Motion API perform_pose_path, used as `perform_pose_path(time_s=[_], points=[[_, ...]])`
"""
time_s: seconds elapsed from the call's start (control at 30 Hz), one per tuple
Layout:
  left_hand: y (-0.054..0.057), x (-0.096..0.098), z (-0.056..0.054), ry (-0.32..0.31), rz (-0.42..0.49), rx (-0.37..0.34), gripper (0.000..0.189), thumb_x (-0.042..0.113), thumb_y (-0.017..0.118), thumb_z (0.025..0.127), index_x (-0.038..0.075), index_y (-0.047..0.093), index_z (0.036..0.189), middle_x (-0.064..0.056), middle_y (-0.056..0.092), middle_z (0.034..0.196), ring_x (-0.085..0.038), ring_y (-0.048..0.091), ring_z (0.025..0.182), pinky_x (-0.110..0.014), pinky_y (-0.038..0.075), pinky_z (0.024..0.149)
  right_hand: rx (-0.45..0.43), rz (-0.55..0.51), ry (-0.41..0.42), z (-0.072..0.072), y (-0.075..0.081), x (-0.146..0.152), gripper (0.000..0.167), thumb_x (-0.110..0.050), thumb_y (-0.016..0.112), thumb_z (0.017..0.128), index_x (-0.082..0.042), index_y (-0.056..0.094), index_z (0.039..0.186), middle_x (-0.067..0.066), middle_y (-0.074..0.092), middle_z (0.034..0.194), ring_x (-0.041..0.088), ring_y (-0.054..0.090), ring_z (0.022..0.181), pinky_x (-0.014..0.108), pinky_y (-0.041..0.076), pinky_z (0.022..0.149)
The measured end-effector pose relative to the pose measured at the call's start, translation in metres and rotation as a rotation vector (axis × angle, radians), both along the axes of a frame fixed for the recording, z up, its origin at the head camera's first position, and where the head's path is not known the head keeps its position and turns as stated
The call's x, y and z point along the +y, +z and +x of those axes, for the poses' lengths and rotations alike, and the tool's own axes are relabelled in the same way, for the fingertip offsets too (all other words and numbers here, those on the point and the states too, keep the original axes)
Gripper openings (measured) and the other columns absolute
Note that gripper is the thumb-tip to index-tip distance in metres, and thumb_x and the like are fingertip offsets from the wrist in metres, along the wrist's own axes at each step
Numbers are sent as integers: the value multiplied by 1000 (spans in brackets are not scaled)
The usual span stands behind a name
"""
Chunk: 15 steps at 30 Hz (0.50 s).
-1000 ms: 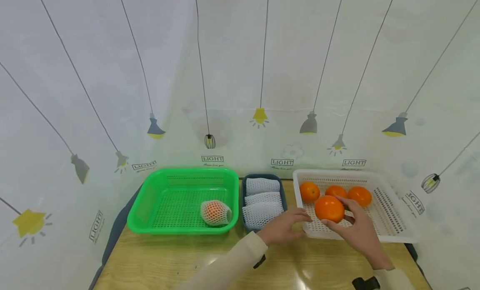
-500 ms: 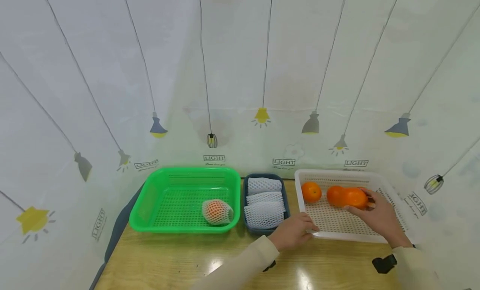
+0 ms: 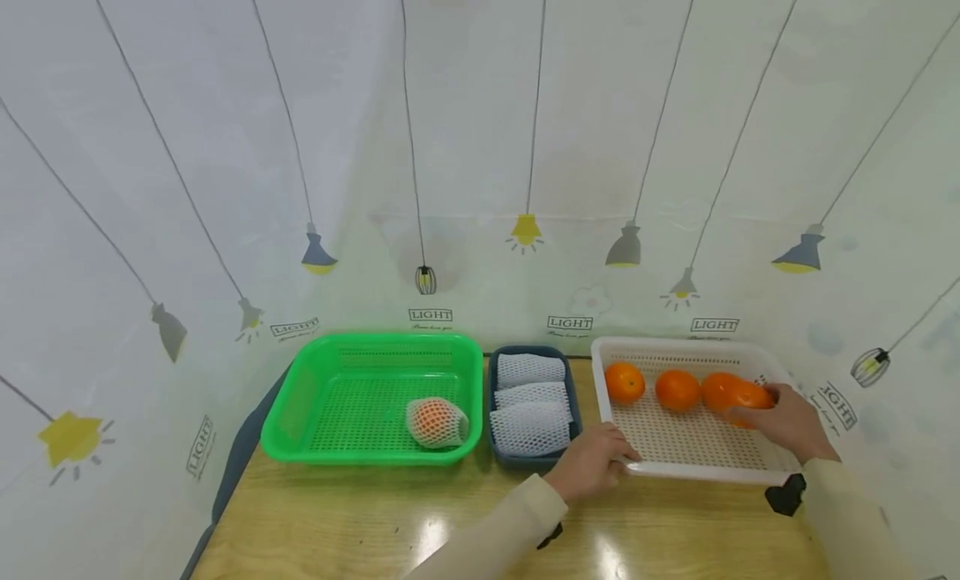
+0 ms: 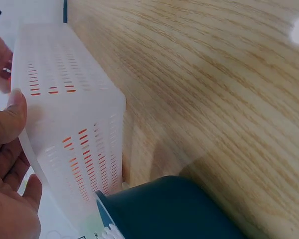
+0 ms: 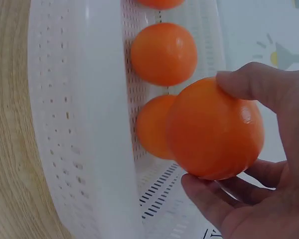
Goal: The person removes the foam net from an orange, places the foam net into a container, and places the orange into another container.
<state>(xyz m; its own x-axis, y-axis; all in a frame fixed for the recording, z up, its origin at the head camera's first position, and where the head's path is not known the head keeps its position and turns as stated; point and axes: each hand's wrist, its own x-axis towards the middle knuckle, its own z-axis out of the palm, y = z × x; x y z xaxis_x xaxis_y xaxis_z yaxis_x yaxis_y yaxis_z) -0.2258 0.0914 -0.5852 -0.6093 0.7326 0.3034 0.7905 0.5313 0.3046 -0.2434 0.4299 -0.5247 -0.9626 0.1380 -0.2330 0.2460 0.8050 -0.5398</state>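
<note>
Near the right end of the white plastic basket, my right hand grips an orange between thumb and fingers. The held fruit is above another orange and partly covers it in the right wrist view. Two more, a middle orange and a left orange, lie in a row inside the basket. My left hand holds the basket's near left corner, its fingers at the rim in the left wrist view.
A dark blue tray with several white foam net sleeves stands left of the white basket. Farther left, a green basket contains one fruit in a foam net. A printed wall sheet rises behind the wooden table.
The held orange has moved right and lower, from over the basket's front left part to its right end. My left hand has settled on the basket's near left corner.
</note>
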Motion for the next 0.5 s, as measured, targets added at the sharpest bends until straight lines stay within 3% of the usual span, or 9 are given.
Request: perform_pose_path(time_s=[0.3,0.5], points=[[3,1,0,26,-15,-27,26,12,75,89,23,80,112,14,75,104,-1,63,99,-7,44,93,-122,57,6,-17,-9,15,90,-46,73,87,24,39,133,42,54,123,50,57,104,58,53,85],[3,1,0,29,-24,-55,25,13,76,89,23,79,112,14,75,106,-2,63,100,-8,44,94,-193,44,-5,-18,-10,15,86,-41,76,84,24,44,130,40,56,122,48,57,103,58,52,88]])
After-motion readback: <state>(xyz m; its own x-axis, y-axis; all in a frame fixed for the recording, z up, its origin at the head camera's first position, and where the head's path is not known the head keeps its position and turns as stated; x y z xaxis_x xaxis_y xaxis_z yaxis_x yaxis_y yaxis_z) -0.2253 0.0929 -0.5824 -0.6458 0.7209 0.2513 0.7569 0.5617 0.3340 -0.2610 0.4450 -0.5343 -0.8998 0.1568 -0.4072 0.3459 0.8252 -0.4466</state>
